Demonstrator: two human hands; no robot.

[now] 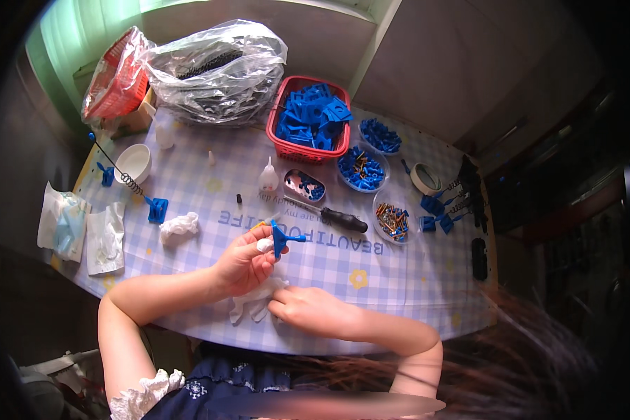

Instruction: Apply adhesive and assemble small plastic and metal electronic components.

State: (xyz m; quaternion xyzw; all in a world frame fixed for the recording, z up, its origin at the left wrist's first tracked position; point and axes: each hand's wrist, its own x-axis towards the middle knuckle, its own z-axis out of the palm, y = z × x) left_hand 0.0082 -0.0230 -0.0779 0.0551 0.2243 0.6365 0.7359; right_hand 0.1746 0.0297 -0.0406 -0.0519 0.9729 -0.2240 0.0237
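Note:
My left hand (243, 264) is raised over the near middle of the table, its thumb and fingers closed round a blue plastic part (280, 239). This part has a flat plate and a short stem that points right. Something white is wrapped on one of the fingers. Lower down, my right hand (315, 311) rests by the table's near edge with curled fingers. Its fingertips are at the right side of a crumpled white tissue (248, 304) and appear to grip it; they are partly hidden.
A red basket (309, 155) of blue parts stands at the back, right of a clear bag (217, 77) with black coils. Tubs of small blue pieces (380, 136) and screws (393, 222) sit on the right. Near the middle lie a screwdriver (343, 219) and a squeeze bottle (269, 178).

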